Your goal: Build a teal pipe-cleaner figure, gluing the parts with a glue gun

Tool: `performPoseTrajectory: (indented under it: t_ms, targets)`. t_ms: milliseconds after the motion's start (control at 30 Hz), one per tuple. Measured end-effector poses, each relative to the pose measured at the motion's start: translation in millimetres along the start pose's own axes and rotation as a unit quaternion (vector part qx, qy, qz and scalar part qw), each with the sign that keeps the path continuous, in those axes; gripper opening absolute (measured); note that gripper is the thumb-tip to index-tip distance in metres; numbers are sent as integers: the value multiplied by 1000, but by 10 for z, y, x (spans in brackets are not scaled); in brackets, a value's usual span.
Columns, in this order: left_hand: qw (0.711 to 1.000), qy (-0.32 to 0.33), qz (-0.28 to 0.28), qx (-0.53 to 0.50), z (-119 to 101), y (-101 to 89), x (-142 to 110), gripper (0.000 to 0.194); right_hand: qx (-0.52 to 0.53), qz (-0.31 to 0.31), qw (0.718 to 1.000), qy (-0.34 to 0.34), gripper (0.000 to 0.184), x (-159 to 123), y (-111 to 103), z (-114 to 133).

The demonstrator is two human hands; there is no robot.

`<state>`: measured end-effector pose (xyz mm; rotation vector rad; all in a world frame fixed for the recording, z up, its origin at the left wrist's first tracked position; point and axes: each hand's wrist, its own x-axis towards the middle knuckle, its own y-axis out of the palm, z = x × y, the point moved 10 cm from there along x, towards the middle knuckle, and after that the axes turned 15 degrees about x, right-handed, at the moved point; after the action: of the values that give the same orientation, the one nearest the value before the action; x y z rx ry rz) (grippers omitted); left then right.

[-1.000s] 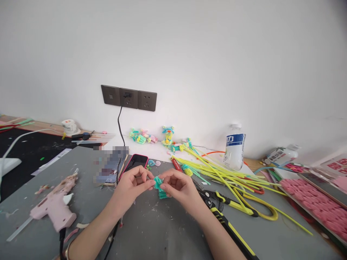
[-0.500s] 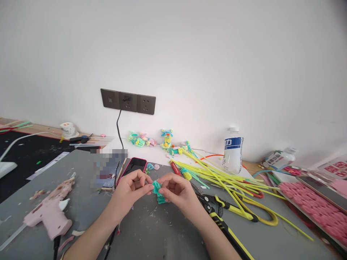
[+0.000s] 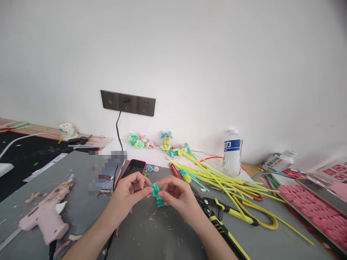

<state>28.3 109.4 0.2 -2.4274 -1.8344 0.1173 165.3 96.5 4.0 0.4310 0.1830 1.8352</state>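
Pink plastic nearest on the left: a glue gun [image 3: 47, 220] lying on its side on the grey worktop [image 3: 159, 238]. Nearest on the right, yellow-and-black pliers [image 3: 215, 219], partly behind the right forearm.

Between the two hands, just above the worktop at mid-bench: a small teal fuzzy piece [image 3: 159, 199]. Left hand [image 3: 132, 191] pinches at its left edge, thumb against forefinger; right hand [image 3: 175, 193] grasps it from the other side, thumb in front. Remaining fingers curled, clear of the fuzz.

Handling, my judgement: next to no weight. Soft pile outside, likely a thin bendable core, so it should keep a bend and give under a squeeze. Nap ought to grip the skin; slipping seems unlikely. Little risk of breaking, some of crushing its ridges flat or springing the folds. Best hold: fingertips only, one pinch steadying the folded body low on the right, the other at the edge. Any cut tips might prick; too small to see from where I stand.

Just beyond: a pink-edged phone [image 3: 135, 167], then loose yellow stems [image 3: 238, 180] fanned out on the right. Farther, by the wall, an upright fuzzy figure [image 3: 166, 141] and a bottle [image 3: 232, 157].
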Motion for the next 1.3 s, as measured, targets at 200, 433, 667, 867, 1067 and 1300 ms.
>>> performPoseTrajectory:
  t_ms: [200,433,667,867,1067,1300]
  targets:
    - [1000,-1,0,4,-23,6,-7,35,-9,-2,1000,3,20,-4,0,-3]
    - [1000,12,16,16,42,3,40,37,4,1,1000,-1,20,-3,-6,-13]
    - [1000,12,20,-1,94,5,44,36,14,6,1000,-2,19,-6,-1,-41]
    - [1000,21,20,-8,88,15,66,37,12,8,1000,-4,20,-7,15,-16]
    - [1000,18,12,8,104,-7,70,36,-1,3,1000,0,24,-8,19,1]
    - [1000,4,4,14,32,1,26,35,2,7,1000,-2,23,2,18,-24]
